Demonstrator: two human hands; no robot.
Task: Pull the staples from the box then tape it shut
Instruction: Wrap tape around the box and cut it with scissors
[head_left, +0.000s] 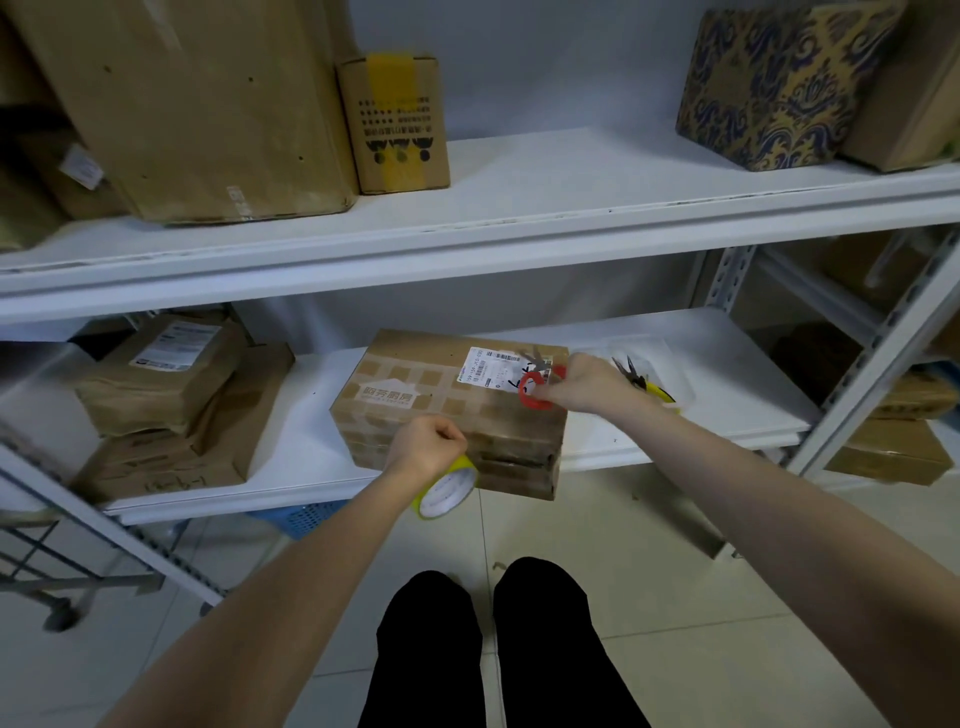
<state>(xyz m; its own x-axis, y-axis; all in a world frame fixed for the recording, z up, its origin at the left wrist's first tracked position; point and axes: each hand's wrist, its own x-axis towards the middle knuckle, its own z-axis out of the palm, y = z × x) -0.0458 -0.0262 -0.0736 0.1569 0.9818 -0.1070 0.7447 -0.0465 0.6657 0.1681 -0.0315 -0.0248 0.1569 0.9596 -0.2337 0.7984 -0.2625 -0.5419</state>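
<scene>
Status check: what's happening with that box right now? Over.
Left hand grips tape roll at box front. Right hand holds red scissors over box top. Pliers lie on shelf beyond. Nothing blocking.

My box (415, 395) is matt cardboard with a paper label (485, 366); my scissors (535, 389) have red plastic handles and metal blades; my tape (449, 491) looks glossy yellow; the shelf (675, 364) is smooth white.
</scene>
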